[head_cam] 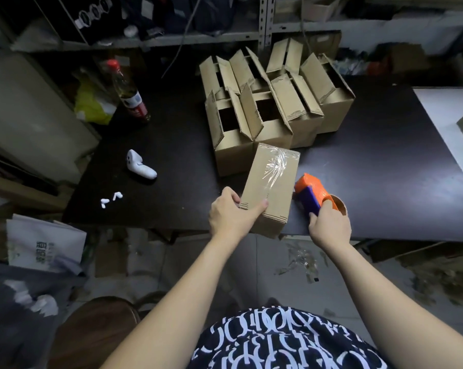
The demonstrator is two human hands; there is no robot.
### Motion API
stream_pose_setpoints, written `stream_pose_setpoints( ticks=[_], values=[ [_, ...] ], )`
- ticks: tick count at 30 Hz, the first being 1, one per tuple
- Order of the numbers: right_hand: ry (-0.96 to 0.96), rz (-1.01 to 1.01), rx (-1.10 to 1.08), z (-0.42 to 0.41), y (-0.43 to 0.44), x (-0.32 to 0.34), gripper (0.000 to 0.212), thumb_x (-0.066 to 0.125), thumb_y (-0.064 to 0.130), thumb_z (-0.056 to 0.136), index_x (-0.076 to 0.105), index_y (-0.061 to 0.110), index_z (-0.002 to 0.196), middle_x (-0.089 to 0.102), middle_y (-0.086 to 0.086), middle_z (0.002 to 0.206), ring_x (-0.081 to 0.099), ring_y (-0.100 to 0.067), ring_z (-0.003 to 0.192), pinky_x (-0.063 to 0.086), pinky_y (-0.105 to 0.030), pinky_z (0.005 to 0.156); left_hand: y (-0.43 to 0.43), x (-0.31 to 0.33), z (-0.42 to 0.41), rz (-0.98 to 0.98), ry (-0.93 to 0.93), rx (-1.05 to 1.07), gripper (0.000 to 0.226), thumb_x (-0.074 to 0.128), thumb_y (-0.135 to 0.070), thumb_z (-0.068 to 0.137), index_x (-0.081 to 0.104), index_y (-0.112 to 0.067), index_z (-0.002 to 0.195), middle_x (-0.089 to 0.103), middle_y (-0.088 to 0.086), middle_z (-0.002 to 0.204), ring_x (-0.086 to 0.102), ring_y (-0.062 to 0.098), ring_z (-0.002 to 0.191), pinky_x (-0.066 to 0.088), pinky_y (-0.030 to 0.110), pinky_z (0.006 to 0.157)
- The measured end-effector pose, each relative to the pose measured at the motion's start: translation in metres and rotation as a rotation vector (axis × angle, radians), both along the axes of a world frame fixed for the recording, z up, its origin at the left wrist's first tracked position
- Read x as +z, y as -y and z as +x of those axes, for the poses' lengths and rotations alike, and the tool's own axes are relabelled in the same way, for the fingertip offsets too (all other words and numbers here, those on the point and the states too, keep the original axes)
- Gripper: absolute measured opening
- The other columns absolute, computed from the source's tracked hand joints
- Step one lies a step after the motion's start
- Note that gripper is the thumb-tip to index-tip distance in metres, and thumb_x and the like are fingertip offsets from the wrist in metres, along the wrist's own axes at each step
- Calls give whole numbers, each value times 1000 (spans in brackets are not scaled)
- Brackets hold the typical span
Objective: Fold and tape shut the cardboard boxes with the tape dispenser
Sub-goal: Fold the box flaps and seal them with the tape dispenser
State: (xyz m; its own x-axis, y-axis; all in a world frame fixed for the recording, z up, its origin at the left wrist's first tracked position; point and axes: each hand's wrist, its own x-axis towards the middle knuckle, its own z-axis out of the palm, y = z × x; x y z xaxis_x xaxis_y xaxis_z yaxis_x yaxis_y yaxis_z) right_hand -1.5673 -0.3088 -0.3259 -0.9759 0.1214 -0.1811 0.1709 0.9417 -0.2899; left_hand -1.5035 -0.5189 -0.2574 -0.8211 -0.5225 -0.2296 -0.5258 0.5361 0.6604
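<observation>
On the dark bench [371, 169], open brown cardboard boxes [265, 110] crowd the far side, just behind the taped cardboard box [270, 187] at the near edge, its long axis pointing away. The orange-and-blue tape dispenser [313, 193] sits just right of it, clasped by the right grip [329, 225]. The left grip [230, 214] holds the box's near-left corner.

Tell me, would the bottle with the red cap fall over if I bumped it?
Probably. The bottle is tall and narrow, so a bump near its cap could tip it. It stands close to the left edge of the table, so it might roll off. It seems to hold liquid, so it is likely heavy for its size.
</observation>
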Motion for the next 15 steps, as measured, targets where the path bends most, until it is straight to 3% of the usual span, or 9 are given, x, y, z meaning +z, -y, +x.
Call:
stream_pose_setpoints(
  ticks=[3, 6, 11, 13, 15],
  values=[
    [-23, -207, -92, 2, -8, 7, 35, 57, 28, 102, 48, 1, 123, 64, -25, 122, 60, -47, 109, 46, -46, 90, -10, -1, -4, -13, -1, -34, 67, 74, -79, 68, 50, -20, 89, 62, -6, 86, 60, 18, 83, 46, 33, 65],
    [-117, -506, -215, 8, -13, 27, 31, 63, 29, 95, 52, 8, 115, 65, -12, 110, 60, -36, 98, 44, -38, 77, -14, 2, -9, 19, 11, -25, 60, 70, -76, 76, 56, -19, 89, 61, -8, 86, 59, 17, 85, 50, 34, 73],
    [-250, -872, -192, 20, -13, 62, 34, 74, 52, 85, 58, 24, 97, 72, -1, 85, 71, -25, 79, 60, -52, 74, 2, 25, -25, 214, -84, 88, 20, 70, -46, 88, 69, -26, 88, 68, -7, 94, 64, 17, 95, 56, 36, 81],
    [-272, -974, -110, 26, -9, 75, 34, 80, 43, 87, 61, 18, 98, 72, -5, 80, 71, -27, 71, 61, -55, 72, 3, 46, -36, 343, -199, -21, 11, 73, -33, 92, 74, -24, 97, 72, -5, 97, 67, 12, 94, 58, 29, 78],
    [-294, -1017, -25, 31, -5, 84, 38, 85, 40, 83, 60, 12, 93, 70, -8, 78, 68, -34, 69, 59, -56, 66, 0, 74, -47, 492, -289, -191, 19, 72, -29, 96, 74, -21, 112, 74, -1, 107, 67, 5, 94, 53, 15, 68]
  ],
)
